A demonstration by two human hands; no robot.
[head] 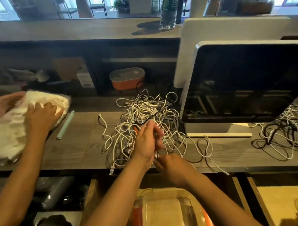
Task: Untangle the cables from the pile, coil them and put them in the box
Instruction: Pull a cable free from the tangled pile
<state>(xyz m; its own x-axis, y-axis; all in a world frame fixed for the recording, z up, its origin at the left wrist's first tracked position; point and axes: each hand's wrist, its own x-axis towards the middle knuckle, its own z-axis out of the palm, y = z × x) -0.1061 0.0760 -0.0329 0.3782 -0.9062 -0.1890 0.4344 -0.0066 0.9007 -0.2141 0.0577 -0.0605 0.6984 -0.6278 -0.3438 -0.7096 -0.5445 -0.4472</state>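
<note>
Cable pile [144, 113] of white and black leads mid-desk, left of the monitor [247, 82], your left hand [145, 141] curled round white strands at its near edge, your right hand [172, 164] blurred, grip unclear, clear box [165, 215] nearest you, far bottle [168, 8] label unreadable.

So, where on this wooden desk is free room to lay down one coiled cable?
Bare wood lies between the pale green plastic strip and the tangled pile of white cables. It is crowded right of the pile: the silver monitor and a second black-and-white cable tangle.
</note>
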